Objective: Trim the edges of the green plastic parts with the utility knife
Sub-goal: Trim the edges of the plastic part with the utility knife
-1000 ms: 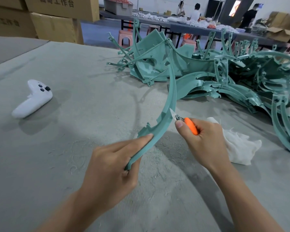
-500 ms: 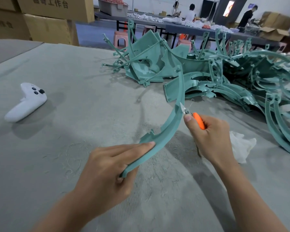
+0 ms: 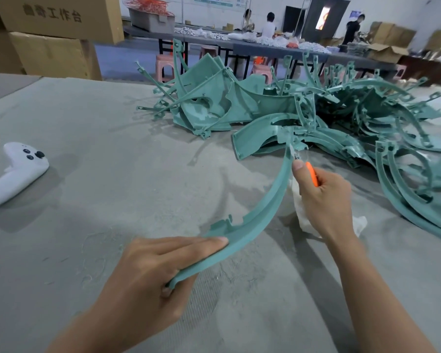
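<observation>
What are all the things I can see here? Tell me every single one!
table: one, grey, underneath everything
curved part: one, green, held above table
pile of parts: many, green, table's far right
utility knife: one, orange, blade against curved part's upper end
controller: one, white, table's left
cloth: one, white, beneath right hand
cardboard boxes: several, brown, back left
left hand: one, grips curved part's lower end
right hand: one, holds utility knife

Left hand (image 3: 143, 276) pinching, fingers (image 3: 189, 244) straight; right hand (image 3: 323, 200) clenched, thumb extended.
</observation>
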